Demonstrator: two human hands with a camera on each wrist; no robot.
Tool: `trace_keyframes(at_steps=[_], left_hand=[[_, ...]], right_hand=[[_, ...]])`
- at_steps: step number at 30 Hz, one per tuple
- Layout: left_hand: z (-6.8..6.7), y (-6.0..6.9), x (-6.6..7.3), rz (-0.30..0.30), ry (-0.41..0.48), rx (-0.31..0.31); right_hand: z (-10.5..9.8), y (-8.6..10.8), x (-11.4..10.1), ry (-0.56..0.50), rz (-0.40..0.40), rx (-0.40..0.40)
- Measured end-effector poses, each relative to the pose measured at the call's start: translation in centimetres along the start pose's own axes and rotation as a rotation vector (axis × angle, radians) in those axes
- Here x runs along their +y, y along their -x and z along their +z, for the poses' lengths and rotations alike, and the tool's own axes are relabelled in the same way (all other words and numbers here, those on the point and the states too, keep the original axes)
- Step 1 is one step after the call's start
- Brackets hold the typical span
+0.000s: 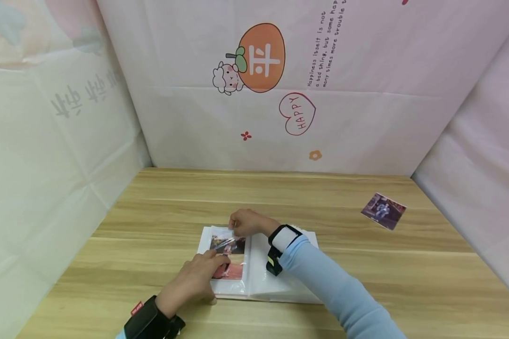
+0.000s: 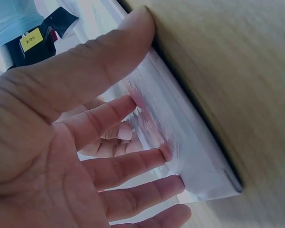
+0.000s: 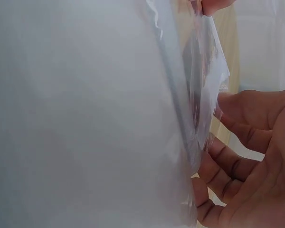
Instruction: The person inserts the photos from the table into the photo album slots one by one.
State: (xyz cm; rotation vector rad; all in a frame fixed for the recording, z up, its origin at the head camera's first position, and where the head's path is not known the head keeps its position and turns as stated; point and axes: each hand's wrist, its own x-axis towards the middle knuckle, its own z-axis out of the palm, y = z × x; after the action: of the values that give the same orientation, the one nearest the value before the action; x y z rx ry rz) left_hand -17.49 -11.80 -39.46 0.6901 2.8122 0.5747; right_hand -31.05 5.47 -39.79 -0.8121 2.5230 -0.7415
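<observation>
A white photo album lies spread on the wooden table. On its left page a photo with a pink lower part sits under clear film. My right hand pinches the film near the top of that page, and the right wrist view shows it lifted and wrinkled between thumb and fingers. With extended fingers, my left hand rests on the lower left of the same page, fingertips touching the photo area. The left wrist view shows its thumb by the album's edge.
A loose photo lies at the table's right rear. White printed cloth hangs behind the wooden table and along both sides. The right forearm crosses over the album's right page.
</observation>
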Motion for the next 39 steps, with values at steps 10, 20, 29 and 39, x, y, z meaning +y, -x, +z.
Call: trace_keyframes(at_steps=[10, 20, 29, 39], left_hand=[[0.0, 0.0, 0.1, -0.007, -0.003, 0.002], [0.0, -0.1, 0.1, -0.005, -0.003, -0.003], [0.2, -0.2, 0.0, 0.001, -0.007, -0.009], [0.2, -0.2, -0.3, 0.015, -0.025, 0.016]], right_hand=[[0.1, 0.1, -0.2, 0.045, -0.014, -0.01], [0.2, 0.0, 0.0, 0.077, -0.042, -0.004], [-0.4, 1.1, -0.2, 0.093, -0.05, -0.031], [-1.4, 5.1, 0.6, 0.228, -0.174, 0.036]])
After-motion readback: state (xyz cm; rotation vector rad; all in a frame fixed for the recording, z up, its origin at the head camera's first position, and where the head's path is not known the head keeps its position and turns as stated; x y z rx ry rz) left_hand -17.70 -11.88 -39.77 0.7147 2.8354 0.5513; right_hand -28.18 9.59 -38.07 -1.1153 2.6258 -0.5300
